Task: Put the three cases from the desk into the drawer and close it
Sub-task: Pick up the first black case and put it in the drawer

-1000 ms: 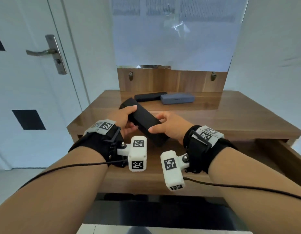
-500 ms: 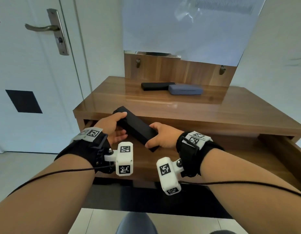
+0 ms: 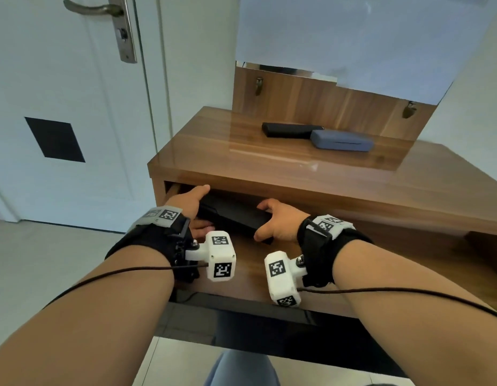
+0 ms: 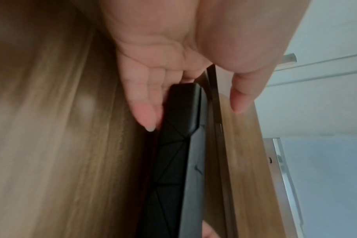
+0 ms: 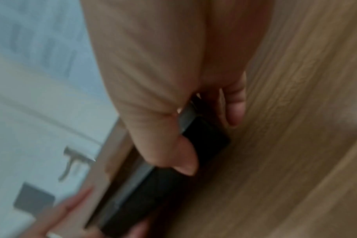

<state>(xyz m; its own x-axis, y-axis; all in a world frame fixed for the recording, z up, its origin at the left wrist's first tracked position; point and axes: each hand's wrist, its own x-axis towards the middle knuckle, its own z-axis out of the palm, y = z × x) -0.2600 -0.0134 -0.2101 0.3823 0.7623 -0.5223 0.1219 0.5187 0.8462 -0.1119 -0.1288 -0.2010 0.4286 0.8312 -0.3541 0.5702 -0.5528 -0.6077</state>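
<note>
A long black case (image 3: 236, 218) lies low in the open drawer (image 3: 408, 254), just under the desk top (image 3: 269, 168). My left hand (image 3: 198, 210) holds its left end, thumb over the top and fingers (image 4: 145, 112) along the underside of the case (image 4: 177, 161). My right hand (image 3: 269, 221) grips the right end; the right wrist view shows the thumb (image 5: 185, 164) pressed on the case (image 5: 173, 185). Whether the case touches the drawer floor is hidden. A second black case (image 3: 291, 130) and a blue-grey case (image 3: 342, 140) lie side by side at the back of the desk.
A white door (image 3: 74, 93) with a metal lever handle (image 3: 97, 8) stands to the left of the desk. A wooden back panel (image 3: 325, 101) with two hooks rises behind the desk. The drawer front edge (image 3: 241, 299) is near my wrists, my knee (image 3: 241, 369) below it.
Both hands have carried the black case down from above the desk's front edge into the open drawer. The other two cases have stayed put.
</note>
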